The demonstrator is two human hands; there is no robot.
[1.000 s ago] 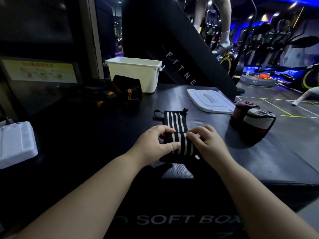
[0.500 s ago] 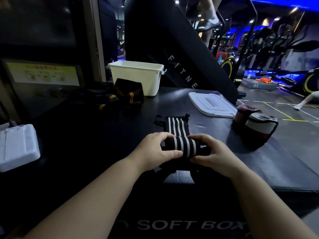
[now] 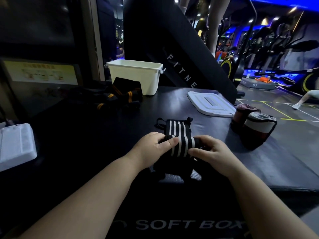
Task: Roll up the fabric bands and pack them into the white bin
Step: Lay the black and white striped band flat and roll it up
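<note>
A black band with white stripes (image 3: 179, 130) lies on the black soft box top, its near end wound into a thick roll. My left hand (image 3: 151, 149) grips the roll's left end, thumb laid across the stripes. My right hand (image 3: 208, 152) grips the right end with curled fingers. A short flat stretch with a loop reaches away from me. The white bin (image 3: 138, 75) stands open at the back. Black bands with orange stripes (image 3: 119, 97) are heaped in front of it. Two rolled bands, one dark red (image 3: 241, 112) and one white and black (image 3: 259, 128), sit at the right.
The bin's white lid (image 3: 210, 104) lies flat on the box top, right of centre. Another white lid (image 3: 15, 145) rests at the far left. A slanted black machine panel (image 3: 181, 57) rises behind the bin. The box top's right edge drops to the gym floor.
Both hands have turned the roll further away from me, so it is thicker and the flat stretch shorter. The view has shifted slightly downward.
</note>
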